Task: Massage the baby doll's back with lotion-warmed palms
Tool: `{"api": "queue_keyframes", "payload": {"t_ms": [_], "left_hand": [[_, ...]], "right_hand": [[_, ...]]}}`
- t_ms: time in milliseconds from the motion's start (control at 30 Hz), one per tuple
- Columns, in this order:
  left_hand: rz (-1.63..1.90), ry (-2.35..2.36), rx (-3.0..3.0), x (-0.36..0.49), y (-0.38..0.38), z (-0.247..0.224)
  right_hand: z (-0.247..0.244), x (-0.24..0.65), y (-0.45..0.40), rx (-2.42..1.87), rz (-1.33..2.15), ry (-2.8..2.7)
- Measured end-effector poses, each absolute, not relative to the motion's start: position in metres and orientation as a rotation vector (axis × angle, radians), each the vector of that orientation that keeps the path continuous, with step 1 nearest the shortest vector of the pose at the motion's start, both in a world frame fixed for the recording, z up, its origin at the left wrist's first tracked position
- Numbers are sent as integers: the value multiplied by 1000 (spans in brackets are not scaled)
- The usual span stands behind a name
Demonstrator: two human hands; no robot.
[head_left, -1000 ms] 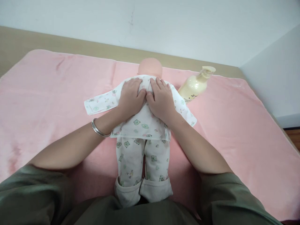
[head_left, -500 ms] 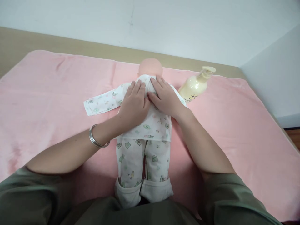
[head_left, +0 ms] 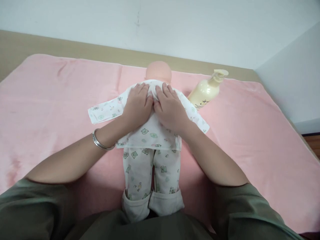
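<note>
A baby doll [head_left: 158,70] lies on a pink blanket, its bald head away from me and no face showing. It wears a white printed shirt [head_left: 152,136] and matching trousers [head_left: 140,170] with turned-up cuffs. Flat on the upper left of the shirt rests my left hand [head_left: 138,104], fingers extended. My right hand [head_left: 171,106] lies beside it on the upper right, its fingers spread. The two thumbs come close together near the middle. Both sleeves stretch out sideways, and the hands cover much of the upper shirt.
A pale yellow pump bottle [head_left: 206,90] is to the right of the doll's shoulder. The pink blanket [head_left: 250,133] covers most of the tan surface [head_left: 15,50]. Behind it rises a white wall [head_left: 175,30], with a corner at the right.
My right hand has shifted left and slightly down on the shirt, so the right sleeve now shows beyond my wrist. My left hand has moved slightly left.
</note>
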State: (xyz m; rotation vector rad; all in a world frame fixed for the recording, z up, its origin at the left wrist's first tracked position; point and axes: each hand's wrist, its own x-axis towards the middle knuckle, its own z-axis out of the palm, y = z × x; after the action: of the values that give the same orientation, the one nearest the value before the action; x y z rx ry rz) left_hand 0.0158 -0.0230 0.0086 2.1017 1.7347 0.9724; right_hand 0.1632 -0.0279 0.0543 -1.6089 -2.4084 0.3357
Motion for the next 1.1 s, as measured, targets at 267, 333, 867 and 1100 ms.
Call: {"api": "queue_keyframes", "payload": {"t_ms": [267,333,867,1100], "left_hand": [[1007,1681,2114,20,-35,12],[1039,1709,2031,13,-21,10],[1110,1740,1974,8,-8,5],[1151,1743,1958,7,-9,2]], "right_hand": [[53,164,-17,-1700,339,-2323],[53,158,-35,-1693,264,-2352],[37,161,-21,-1480,321,-2325],[39,163,-21,-1486,336,-2352]]}}
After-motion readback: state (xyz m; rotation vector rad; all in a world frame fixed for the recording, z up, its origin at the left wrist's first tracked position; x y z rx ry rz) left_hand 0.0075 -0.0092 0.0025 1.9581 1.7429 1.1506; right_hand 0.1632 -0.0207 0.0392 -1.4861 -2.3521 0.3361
